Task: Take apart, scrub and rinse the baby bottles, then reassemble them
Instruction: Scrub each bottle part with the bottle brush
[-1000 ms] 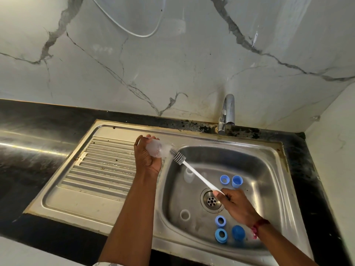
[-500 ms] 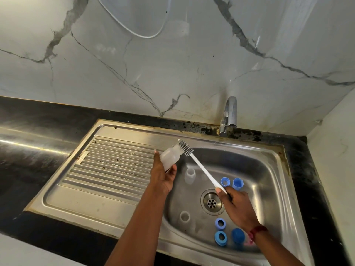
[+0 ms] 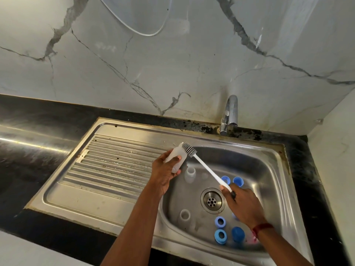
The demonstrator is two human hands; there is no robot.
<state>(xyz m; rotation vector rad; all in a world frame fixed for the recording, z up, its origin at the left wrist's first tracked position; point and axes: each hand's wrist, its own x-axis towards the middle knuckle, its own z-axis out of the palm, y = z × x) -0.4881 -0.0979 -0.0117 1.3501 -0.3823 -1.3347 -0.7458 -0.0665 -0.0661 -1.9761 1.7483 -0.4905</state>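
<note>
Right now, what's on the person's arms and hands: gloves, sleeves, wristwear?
No gloves: left hand and right hand are bare. No sleeves show on either forearm. A red thread band circles the right wrist; the left wrist shows nothing.

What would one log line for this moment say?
step: scrub | left hand: grips bottle | right hand: holds brush, head beside bottle top | sink: other bottles, blue parts loose

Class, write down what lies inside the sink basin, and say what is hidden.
In the basin: a drain, two clear bottles, two blue pieces beyond the drain, three nearer. The right hand covers part of the floor; another blue piece shows only an edge beside it.
</note>
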